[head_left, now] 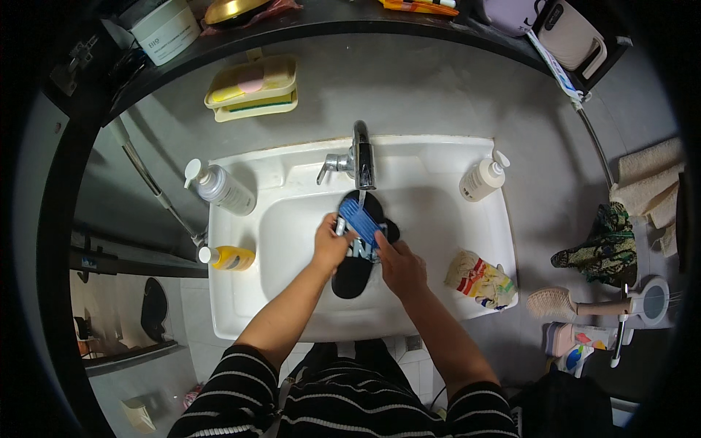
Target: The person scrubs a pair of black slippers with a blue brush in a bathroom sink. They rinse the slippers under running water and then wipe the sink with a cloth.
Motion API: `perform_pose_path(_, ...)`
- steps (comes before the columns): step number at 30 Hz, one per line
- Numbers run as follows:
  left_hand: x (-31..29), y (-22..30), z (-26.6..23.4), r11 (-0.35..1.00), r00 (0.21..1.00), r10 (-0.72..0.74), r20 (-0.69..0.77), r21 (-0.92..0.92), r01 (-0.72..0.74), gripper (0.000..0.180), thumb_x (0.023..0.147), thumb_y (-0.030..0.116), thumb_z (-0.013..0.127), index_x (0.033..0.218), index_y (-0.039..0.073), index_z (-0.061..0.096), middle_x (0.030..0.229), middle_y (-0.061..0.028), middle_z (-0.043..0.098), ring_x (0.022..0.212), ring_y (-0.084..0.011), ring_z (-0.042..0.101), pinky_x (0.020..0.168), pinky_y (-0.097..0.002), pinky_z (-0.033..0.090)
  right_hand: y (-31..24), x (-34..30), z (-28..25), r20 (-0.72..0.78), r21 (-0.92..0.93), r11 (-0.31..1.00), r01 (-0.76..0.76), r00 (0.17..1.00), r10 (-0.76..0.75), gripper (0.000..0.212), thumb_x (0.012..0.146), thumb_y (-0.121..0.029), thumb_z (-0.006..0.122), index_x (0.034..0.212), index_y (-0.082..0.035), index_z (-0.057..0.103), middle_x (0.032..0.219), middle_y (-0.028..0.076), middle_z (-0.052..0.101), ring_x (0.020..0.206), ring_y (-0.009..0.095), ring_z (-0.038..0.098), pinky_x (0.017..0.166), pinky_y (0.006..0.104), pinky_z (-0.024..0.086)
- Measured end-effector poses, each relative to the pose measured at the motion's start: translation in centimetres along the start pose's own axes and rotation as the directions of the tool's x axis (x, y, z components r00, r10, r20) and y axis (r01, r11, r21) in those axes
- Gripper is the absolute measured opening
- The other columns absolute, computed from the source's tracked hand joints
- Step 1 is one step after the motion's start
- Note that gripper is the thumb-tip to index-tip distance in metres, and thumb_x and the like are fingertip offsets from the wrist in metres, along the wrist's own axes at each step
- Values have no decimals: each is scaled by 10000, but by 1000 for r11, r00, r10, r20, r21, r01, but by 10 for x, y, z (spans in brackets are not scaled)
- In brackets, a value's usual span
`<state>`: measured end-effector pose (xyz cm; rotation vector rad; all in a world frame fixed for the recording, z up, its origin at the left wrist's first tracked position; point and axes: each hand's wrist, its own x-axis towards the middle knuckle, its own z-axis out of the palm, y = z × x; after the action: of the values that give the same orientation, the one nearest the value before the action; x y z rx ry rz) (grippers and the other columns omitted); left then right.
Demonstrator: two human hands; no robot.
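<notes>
Over the white sink (pixel 281 299), a black slipper (pixel 353 281) with pale print on its strap lies under the tap (pixel 363 164). A thin stream of water runs from the spout. My left hand (pixel 330 247) is closed on the slipper's left side, at the strap. In my right hand (pixel 403 270) is a blue ridged scrub brush (pixel 359 220), set against the slipper's upper part beneath the stream. The brush hides part of the strap. Another black piece (pixel 393 232), perhaps a second slipper, shows at the right edge beneath.
On the left rim stand a white pump bottle (pixel 226 191) and a yellow bottle (pixel 235 258). Another pump bottle (pixel 482 179) stands at the right, with a crumpled plastic packet (pixel 482 281) nearer. A dark shelf (pixel 328 33) crosses overhead; a hairbrush (pixel 555 302) hangs right.
</notes>
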<state>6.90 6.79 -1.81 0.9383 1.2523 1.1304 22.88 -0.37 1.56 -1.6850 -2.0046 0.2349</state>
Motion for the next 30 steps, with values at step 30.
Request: perform_pose_path(30,0,22,-12,818,967,-228,-115,-561,126,324,864,183,637,1118,87,462,1014,-70,600,923,-221,607,802,-388,516,44,-69,17,74,-23,995,-99,992,100,398,876,-238,577,1269,-209,525,728,80,562,558,260,578,510,394,494)
